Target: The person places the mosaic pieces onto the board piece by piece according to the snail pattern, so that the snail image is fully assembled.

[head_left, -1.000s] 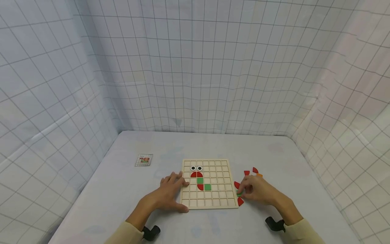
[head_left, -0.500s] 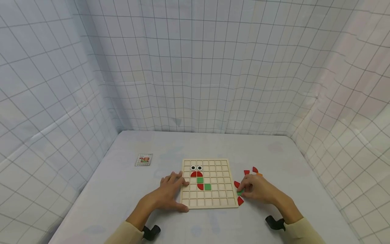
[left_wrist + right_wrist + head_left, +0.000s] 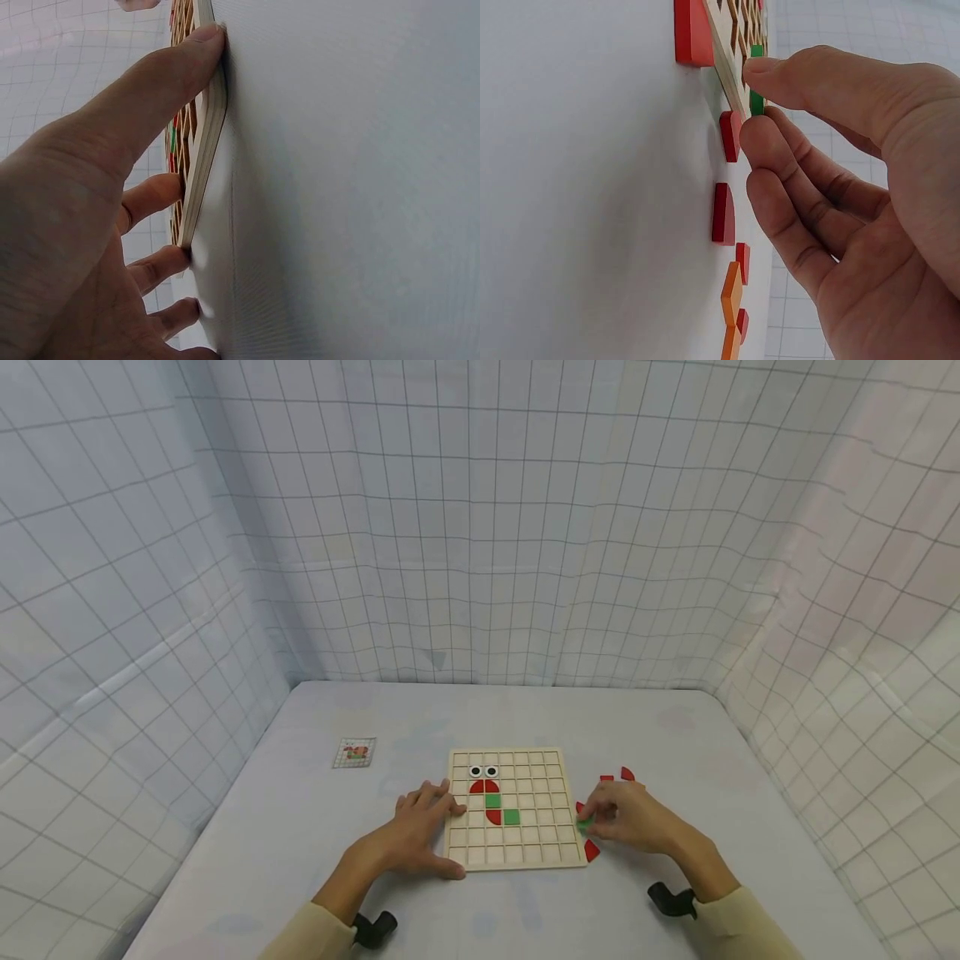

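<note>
A wooden grid board [image 3: 528,857] lies on the table before me. Two eye tiles [image 3: 483,772], several red quarter-round tiles [image 3: 493,817] and two green square tiles [image 3: 511,817] sit in its cells. My left hand [image 3: 412,837] rests spread along the board's left side, thumb at the near left corner. Off the right edge, my right hand [image 3: 636,818] pinches another green tile [image 3: 757,105] between thumb and fingertips, tilted on edge over the board's border in the right wrist view. Part of that tile is hidden by the thumb.
Around the right hand lie loose red pieces [image 3: 592,851], one close to the board's near right corner. Orange pieces [image 3: 732,292] lie beyond them, mostly hidden in the head view. A small picture card [image 3: 354,752] lies at the back left. Gridded white curtains [image 3: 480,568] surround the table.
My right hand has lifted the green tile from beside the board and shifted slightly left and away from me. The left hand stays in place.
</note>
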A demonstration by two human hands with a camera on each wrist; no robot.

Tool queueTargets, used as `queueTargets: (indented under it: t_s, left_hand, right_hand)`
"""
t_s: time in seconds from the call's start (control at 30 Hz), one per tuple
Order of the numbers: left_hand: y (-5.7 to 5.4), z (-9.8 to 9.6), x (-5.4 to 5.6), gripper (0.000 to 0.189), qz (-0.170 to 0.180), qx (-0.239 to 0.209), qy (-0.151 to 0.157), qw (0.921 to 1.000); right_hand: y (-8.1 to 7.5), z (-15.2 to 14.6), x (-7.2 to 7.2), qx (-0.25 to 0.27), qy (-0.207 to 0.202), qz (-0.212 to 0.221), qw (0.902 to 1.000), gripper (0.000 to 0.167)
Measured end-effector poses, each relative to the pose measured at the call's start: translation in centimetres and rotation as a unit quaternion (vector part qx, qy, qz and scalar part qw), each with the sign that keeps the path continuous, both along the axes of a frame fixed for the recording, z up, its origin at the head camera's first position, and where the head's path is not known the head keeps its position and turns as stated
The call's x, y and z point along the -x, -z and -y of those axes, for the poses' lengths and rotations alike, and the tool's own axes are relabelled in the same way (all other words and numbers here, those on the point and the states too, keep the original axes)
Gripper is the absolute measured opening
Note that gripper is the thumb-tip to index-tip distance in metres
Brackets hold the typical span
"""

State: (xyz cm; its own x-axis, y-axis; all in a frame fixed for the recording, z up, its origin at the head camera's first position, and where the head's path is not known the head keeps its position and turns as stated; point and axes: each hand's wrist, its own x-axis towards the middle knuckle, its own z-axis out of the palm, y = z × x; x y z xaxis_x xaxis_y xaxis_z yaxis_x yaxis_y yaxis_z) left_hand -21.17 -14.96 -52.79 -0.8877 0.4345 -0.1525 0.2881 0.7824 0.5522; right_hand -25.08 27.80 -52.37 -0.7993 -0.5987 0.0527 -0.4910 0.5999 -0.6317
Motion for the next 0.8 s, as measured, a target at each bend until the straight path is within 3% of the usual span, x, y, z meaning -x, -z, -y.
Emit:
queueTargets:
  t_s: [0.27, 0.8]
  left_hand:
    - [-0.2, 0.0, -0.1, 0.091, 0.005, 0.001, -0.001, 1.0]
    - [-0.4, 0.1, 0.0, 0.087, -0.012, -0.001, 0.001, 0.9999]
  right_hand:
    - [-0.4, 1.1, 0.0, 0.027, -0.027, -0.018, 0.9991, 0.016]
    - [-0.3, 4.9, 0.4, 0.004, -0.016, -0.005, 0.9999, 0.008]
